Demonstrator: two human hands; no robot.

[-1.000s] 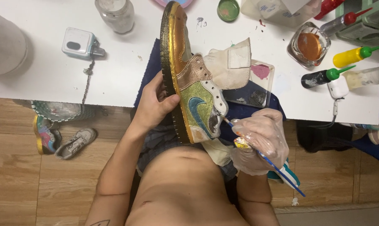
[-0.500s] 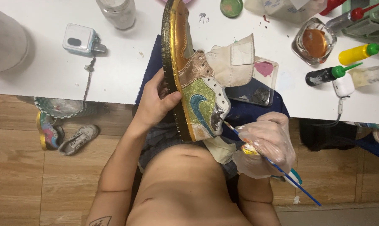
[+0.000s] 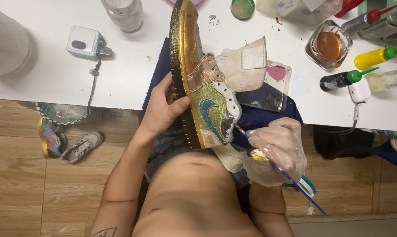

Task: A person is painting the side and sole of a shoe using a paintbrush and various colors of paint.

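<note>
A sneaker [image 3: 202,83] painted gold, copper, green and teal lies on its side, its toe over the white table [image 3: 53,83] and its heel over my lap. My left hand [image 3: 165,107] grips its black sole from the left, bare. My right hand [image 3: 277,151], in a clear plastic glove, holds a thin blue paintbrush [image 3: 286,173]. The brush tip touches a silvery patch at the sneaker's heel [image 3: 227,125]. The shoe's white tongue [image 3: 244,63] flops out to the right.
On the table: a clear palette with pink and black paint [image 3: 271,87], a glass of orange-brown liquid [image 3: 329,46], yellow [image 3: 376,57] and black [image 3: 341,80] squeeze bottles, a green lid [image 3: 242,8], a jar [image 3: 123,14], a small white device [image 3: 85,42]. Painted shoes [image 3: 66,142] lie on the wooden floor.
The brush tip has slid slightly along the heel of the sneaker. My left hand keeps its grip on the sole; the view has shifted a little.
</note>
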